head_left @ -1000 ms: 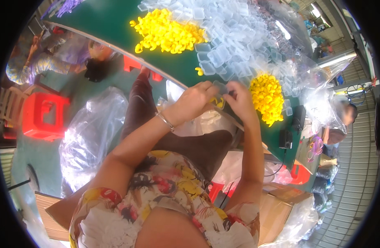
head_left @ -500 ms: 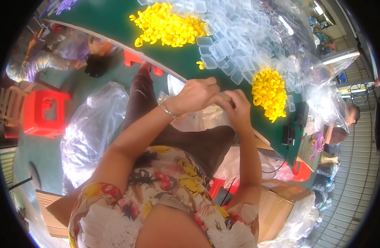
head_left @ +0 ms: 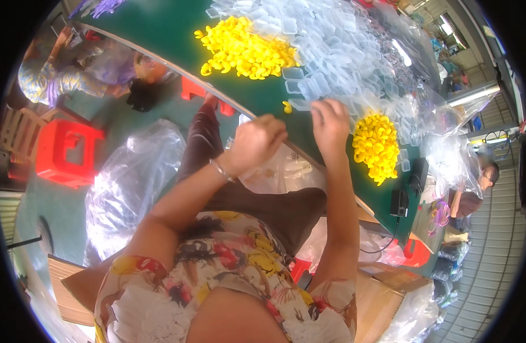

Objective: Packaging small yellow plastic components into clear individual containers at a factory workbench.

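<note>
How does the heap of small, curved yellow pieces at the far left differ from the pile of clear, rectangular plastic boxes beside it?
The yellow heap is bright and opaque, while the clear box pile is pale and see-through. The yellow heap's pieces look small and rounded; the box pile's are larger and straight-sided. The yellow heap is compact, whereas the box pile spreads wider. Both lie loose on the green tabletop.

Your table (head_left: 160, 28) carries a left heap of parts (head_left: 248, 48), a right heap of parts (head_left: 376, 147) and, behind and between them, piled boxes (head_left: 343, 51). Your right hand (head_left: 331, 123) is left of the right heap. On the floor at your left, a stool (head_left: 51, 154) stands left of a plastic bag (head_left: 128, 194).
</note>
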{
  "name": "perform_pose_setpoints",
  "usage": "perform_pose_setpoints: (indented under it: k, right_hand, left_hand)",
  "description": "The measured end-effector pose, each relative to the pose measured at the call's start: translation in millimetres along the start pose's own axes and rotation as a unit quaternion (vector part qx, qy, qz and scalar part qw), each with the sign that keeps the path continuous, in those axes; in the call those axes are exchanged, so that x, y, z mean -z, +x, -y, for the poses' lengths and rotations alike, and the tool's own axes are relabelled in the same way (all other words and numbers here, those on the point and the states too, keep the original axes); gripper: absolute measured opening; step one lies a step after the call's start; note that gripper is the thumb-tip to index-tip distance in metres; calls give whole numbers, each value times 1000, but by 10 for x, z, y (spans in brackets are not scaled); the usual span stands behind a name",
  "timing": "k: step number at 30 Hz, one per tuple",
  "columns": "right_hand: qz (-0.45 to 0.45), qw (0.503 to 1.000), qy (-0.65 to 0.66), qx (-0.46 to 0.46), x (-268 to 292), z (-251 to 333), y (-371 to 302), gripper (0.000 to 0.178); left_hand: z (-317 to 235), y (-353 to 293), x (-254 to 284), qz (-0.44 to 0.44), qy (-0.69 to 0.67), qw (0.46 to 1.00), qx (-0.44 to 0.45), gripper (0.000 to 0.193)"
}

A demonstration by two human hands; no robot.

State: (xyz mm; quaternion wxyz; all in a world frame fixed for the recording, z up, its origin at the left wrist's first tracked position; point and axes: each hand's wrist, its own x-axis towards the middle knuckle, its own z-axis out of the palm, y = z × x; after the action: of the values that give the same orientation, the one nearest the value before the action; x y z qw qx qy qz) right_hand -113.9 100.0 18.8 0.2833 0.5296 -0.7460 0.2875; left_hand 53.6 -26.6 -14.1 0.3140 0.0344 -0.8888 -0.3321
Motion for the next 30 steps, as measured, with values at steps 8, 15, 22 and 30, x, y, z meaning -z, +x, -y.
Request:
perform_pose_setpoints:
  k: [8,15,22,30]
  right_hand:
    - [44,982,134,-125,464,120,-507,20]
    - [46,992,110,-48,450,180,-521,19]
    - [9,978,-131,-165,987,-174,-749,20]
    - [33,949,-185,-253,915,-215,-932,18]
  left_hand:
    - [196,531,-159,-23,105,994,12,10]
    - [154,554,-115,-3,0,993,120,13]
    - [179,559,3,-3,156,979,128,19]
    - [210,508,75,43,63,996,39,13]
